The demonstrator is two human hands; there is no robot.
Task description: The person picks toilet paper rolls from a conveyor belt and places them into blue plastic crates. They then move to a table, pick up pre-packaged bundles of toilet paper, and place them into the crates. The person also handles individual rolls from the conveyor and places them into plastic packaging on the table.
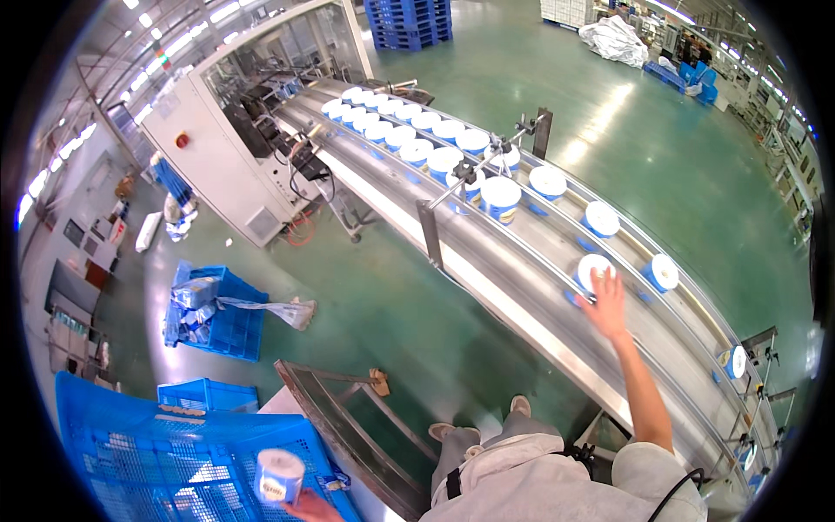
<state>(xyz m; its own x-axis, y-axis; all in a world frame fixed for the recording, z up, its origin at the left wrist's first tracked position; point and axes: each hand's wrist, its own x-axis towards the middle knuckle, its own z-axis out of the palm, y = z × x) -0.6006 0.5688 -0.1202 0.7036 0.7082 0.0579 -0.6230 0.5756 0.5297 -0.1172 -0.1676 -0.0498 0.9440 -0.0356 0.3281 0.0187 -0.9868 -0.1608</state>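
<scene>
My left hand, at the lower left, has its fingers closed on the lower side of a paper roll with a white top and blue wrapper. That roll is over a large blue perforated plastic crate. My right hand reaches out over the conveyor, fingers spread, against the near side of another wrapped paper roll standing in the nearer lane. Whether its fingertips grip that roll is hard to make out. In the farther lane stands one more roll, just right of my right hand.
Several rolls stand in rows up the conveyor towards a pale machine cabinet. A metal post and crossbar rise beside the belt. Dark metal framing stands between my legs and the crate. Another blue crate holds wrapped goods.
</scene>
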